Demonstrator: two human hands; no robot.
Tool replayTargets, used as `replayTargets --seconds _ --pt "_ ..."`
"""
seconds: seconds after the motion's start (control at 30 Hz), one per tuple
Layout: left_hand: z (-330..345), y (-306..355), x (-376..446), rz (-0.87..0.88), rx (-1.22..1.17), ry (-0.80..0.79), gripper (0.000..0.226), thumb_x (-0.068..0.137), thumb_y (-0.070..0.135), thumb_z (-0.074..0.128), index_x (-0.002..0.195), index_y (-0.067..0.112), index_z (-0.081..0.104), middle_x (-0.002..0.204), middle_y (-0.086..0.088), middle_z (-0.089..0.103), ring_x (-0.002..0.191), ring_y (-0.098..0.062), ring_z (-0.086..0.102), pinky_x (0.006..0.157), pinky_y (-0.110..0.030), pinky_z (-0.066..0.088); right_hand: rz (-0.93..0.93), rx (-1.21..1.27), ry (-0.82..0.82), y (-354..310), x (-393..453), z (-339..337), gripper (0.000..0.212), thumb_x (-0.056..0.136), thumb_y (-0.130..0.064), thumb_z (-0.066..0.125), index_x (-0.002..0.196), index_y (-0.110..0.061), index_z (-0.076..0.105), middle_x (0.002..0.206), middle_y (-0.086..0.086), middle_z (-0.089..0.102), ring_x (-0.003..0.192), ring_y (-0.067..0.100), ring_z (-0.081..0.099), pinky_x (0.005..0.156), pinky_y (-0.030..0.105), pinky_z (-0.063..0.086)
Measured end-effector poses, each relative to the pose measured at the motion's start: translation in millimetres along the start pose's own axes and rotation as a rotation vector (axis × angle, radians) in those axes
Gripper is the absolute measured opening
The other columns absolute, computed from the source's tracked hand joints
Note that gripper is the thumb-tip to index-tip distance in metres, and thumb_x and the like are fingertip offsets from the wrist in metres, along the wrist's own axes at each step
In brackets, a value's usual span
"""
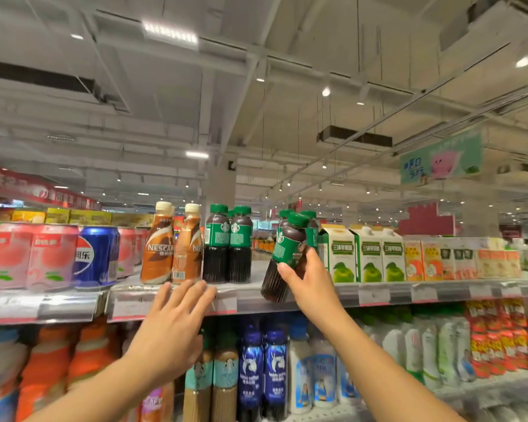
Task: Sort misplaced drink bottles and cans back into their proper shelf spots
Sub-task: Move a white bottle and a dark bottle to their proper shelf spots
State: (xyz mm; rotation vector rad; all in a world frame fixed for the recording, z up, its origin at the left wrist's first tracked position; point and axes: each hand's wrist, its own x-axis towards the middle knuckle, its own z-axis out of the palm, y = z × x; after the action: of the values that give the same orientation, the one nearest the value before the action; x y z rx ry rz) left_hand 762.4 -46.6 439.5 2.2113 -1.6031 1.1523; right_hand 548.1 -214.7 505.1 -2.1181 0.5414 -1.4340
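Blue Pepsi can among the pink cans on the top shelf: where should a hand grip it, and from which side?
Grip the blue Pepsi can around its upper body from the front, fingers wrapping the curved sides. It stands upright, pink cans crowd both sides, and only its front faces the aisle.

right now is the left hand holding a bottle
No, the left hand is open and empty at the shelf edge, while the right hand grips the green-label coffee bottle.
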Motion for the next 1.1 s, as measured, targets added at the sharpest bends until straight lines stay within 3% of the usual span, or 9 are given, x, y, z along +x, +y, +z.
replayTargets --seconds 0.13,0.23,0.4,0.5,0.7,0.9,1.1 --pt "4 3 0 -0.003 -0.012 0.008 0.098 0.058 0.044 0.071 0.148 0.018 0.045 0.146 -0.006 0.054 0.136 -0.033 0.048 0.113 -0.056 0.022 -0.041 -0.237 0.047 -20 27 12 0.059 0.1 -0.04 0.062 0.147 -0.009 0.042 0.143 0.006 0.049 0.132 0.025 0.05 0.11 0.04 0.042" --pt "7 1 1 0.005 -0.011 -0.001 0.105 0.048 0.039 0.074 0.147 0.017 0.049 0.143 -0.007 0.056 0.134 -0.033 0.052 0.111 -0.056 0.023 -0.027 -0.358 0.01 -27 39 23 0.067 0.103 -0.039 0.06 0.153 -0.005 0.033 0.153 0.012 0.037 0.137 0.033 0.046 0.112 0.039 0.038" --pt "15 -3 7 0.019 -0.053 -0.012 0.111 0.039 0.037 0.076 0.145 0.017 0.052 0.141 -0.006 0.059 0.13 -0.032 0.056 0.111 -0.056 0.024 -0.01 -0.449 -0.009 -23 53 34 0.06 0.102 -0.043 0.06 0.147 -0.009 0.038 0.145 0.009 0.042 0.131 0.035 0.052 0.106 0.044 0.043" --pt "24 -6 10 0.031 -0.058 0.001 0.11 0.037 0.036 0.076 0.144 0.017 0.055 0.141 -0.007 0.06 0.128 -0.031 0.059 0.114 -0.055 0.019 0.004 -0.456 -0.008 -23 61 36 0.071 0.101 -0.042 0.062 0.155 -0.007 0.031 0.151 0.013 0.044 0.138 0.035 0.047 0.112 0.044 0.039" --pt "31 -9 13 0.061 -0.022 0.032 0.11 0.037 0.038 0.078 0.143 0.015 0.057 0.141 -0.009 0.06 0.128 -0.035 0.059 0.109 -0.058 0.027 0.02 -0.456 0.079 -19 64 44 0.065 0.096 -0.045 0.068 0.139 -0.008 0.037 0.119 0.011 0.065 0.11 0.034 0.064 0.091 0.042 0.05" --pt "34 -10 13 0.075 -0.027 0.064 0.112 0.038 0.035 0.079 0.145 0.015 0.054 0.144 -0.009 0.057 0.136 -0.032 0.043 0.112 -0.058 0.025 0.085 -0.621 0.144 -15 49 41 0.08 0.085 -0.072 0.064 0.137 -0.015 0.04 0.119 0.005 0.068 0.109 0.034 0.067 0.083 0.041 0.053" --pt "34 -9 10 0.082 -0.046 0.09 0.11 0.039 0.033 0.076 0.146 0.015 0.053 0.145 -0.008 0.056 0.137 -0.032 0.04 0.117 -0.055 0.017 0.08 -0.823 0.118 1 23 53 0.065 0.087 -0.076 0.055 0.117 -0.019 0.06 0.119 0.002 0.067 0.116 0.027 0.061 0.09 0.039 0.049"
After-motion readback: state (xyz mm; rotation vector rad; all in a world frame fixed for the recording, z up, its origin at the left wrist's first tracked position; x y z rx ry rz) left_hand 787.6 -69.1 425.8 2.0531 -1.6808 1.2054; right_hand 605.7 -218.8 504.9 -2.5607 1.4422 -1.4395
